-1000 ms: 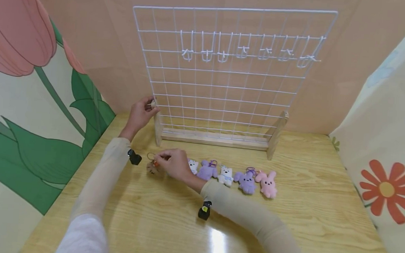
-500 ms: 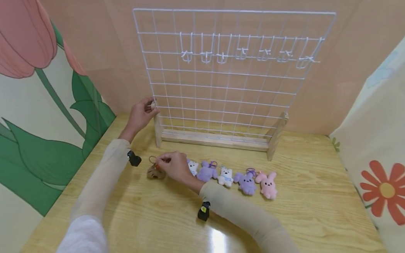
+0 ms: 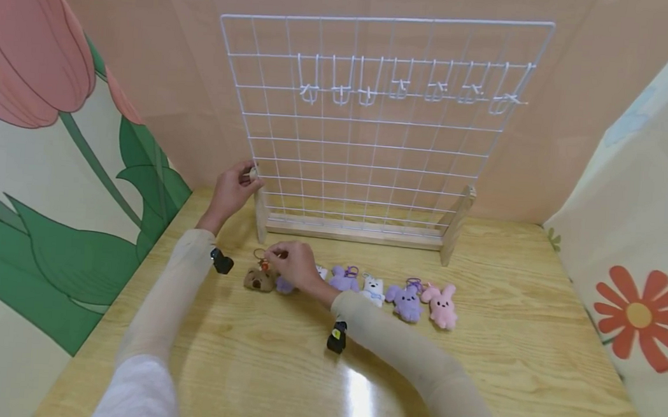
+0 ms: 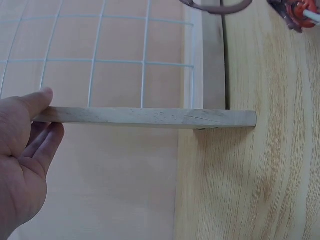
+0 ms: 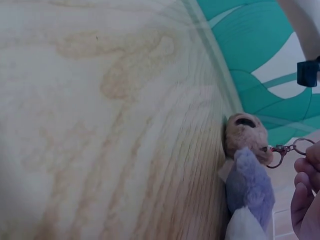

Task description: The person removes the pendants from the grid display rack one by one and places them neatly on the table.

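Observation:
My left hand (image 3: 234, 189) grips the top of the left wooden upright (image 4: 150, 116) of a white wire grid rack (image 3: 372, 145), thumb on one side and fingers on the other. Lower down, my right hand (image 3: 296, 263) pinches the metal ring (image 5: 304, 146) of a brown plush keychain (image 3: 259, 280). Its ring and chain are raised toward the fingertips, while the plush body stays down at the table. A red charm (image 3: 264, 265) hangs by the chain. Beneath the right hand, a purple plush keychain (image 5: 250, 185) is partly hidden.
More plush keychains lie in a row to the right: a purple one (image 3: 344, 279), a white one (image 3: 373, 290), another purple one (image 3: 407, 302) and a pink one (image 3: 443, 306). Several white wire hooks (image 3: 399, 88) hang on the grid's upper part. Printed cloth walls surround the wooden table (image 3: 255, 369).
The brown plush has turned and settled with its face showing. My right hand has shifted slightly up and right, uncovering part of a purple plush. My left hand stays on the upright.

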Motion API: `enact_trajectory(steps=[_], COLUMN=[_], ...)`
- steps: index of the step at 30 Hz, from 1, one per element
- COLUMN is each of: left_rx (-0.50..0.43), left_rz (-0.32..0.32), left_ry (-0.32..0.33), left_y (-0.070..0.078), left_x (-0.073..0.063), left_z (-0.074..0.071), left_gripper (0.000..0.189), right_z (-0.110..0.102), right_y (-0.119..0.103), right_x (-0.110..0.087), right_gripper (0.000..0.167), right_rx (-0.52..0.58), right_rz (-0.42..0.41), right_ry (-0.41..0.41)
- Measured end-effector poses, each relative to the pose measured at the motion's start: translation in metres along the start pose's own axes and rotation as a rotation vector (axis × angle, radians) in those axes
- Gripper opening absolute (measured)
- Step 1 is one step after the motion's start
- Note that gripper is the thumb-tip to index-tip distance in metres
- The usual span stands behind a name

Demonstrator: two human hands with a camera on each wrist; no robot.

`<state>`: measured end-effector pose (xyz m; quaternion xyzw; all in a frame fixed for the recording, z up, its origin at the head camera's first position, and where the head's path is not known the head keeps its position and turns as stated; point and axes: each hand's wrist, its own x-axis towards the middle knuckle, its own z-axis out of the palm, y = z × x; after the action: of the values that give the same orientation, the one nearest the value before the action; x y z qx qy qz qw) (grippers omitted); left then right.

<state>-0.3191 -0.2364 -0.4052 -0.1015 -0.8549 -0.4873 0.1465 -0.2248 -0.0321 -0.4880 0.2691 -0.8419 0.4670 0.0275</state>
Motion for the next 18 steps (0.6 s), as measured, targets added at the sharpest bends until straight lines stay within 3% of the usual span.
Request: enact_trajectory(steps=[9,18], left_rx=[0.012,0.024], left_rz=[-0.003,-0.026], left_ry=[-0.001,-0.014], left_y=[0.002,0.004], left_x=[-0.001,-0.001], left_z=[-0.001,-0.002], left_gripper=[0.052,0.052], right_z=[0.0,0.005], right_y=[0.009,0.016], right_x=[0.006,0.006], right_gripper=[0.013,0.013], right_rx=[-0.026,-0.136], right_rz=[0.004,-0.014], right_ry=[0.003,-0.029])
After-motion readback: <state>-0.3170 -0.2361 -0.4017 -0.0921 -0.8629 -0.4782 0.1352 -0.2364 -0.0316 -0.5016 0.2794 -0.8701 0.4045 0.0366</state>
